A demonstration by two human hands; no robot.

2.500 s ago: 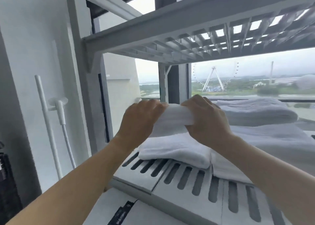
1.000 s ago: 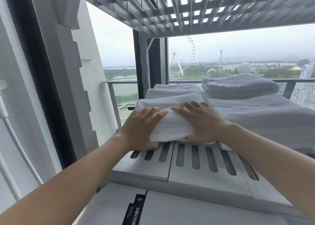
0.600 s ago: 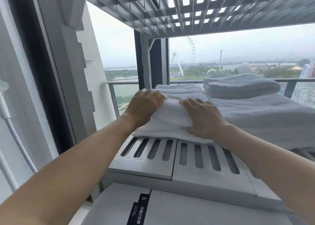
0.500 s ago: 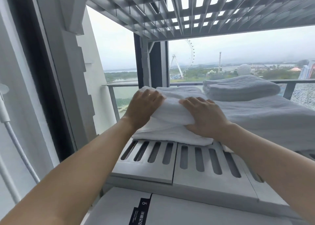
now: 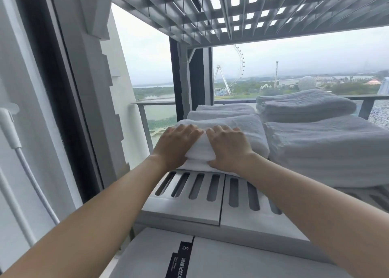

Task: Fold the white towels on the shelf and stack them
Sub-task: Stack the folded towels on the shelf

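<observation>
Both left hand (image 5: 175, 146) and right hand (image 5: 228, 149) rest atop folded towel (image 5: 249, 128).

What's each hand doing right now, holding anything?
Left hand: open, fingers laid flat, pressing on the folded white towel.
Right hand: open, fingers flat, pressing on the same towel.
</observation>
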